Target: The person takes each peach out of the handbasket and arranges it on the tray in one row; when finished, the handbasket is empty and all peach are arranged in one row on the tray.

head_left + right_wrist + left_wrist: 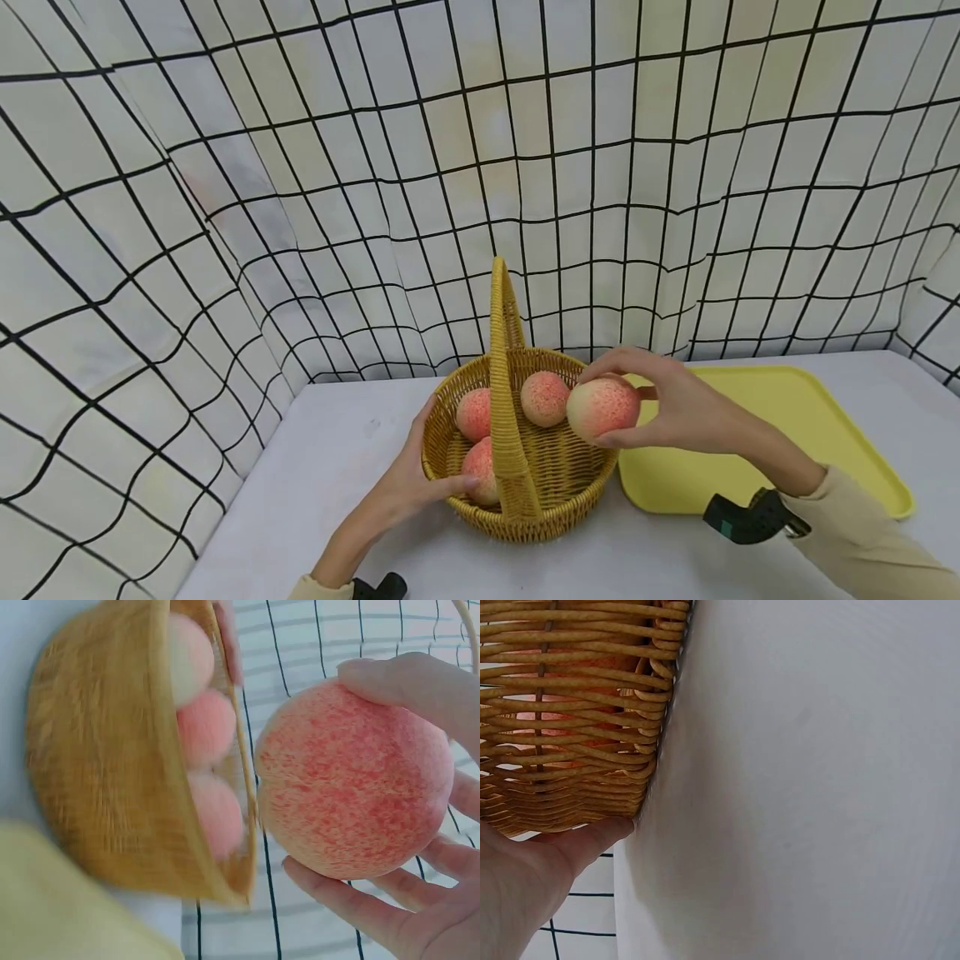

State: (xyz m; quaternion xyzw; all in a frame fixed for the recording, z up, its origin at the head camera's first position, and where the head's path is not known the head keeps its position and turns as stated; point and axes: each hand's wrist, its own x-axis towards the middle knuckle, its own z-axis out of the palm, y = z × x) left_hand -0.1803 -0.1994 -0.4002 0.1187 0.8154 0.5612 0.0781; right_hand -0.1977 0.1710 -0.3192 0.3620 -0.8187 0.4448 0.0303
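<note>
A wicker basket (562,508) with a tall arched handle stands on the white table, several pink peaches inside, one of them (545,399) near the back. The left hand (408,475) grips the basket's left side, its thumb over the rim; in the left wrist view fingers (592,841) lie against the woven wall (570,757). Over the basket's right rim, the right hand (675,408) holds a pink and cream peach (603,408) between thumb and fingers. The right wrist view shows this peach (356,780) large, beside the basket (105,757).
A yellow tray (772,400) lies on the table right of the basket, partly under the right forearm. White cloth walls with a black grid net (592,200) rise behind and at the left. Each wrist carries a black device (750,517).
</note>
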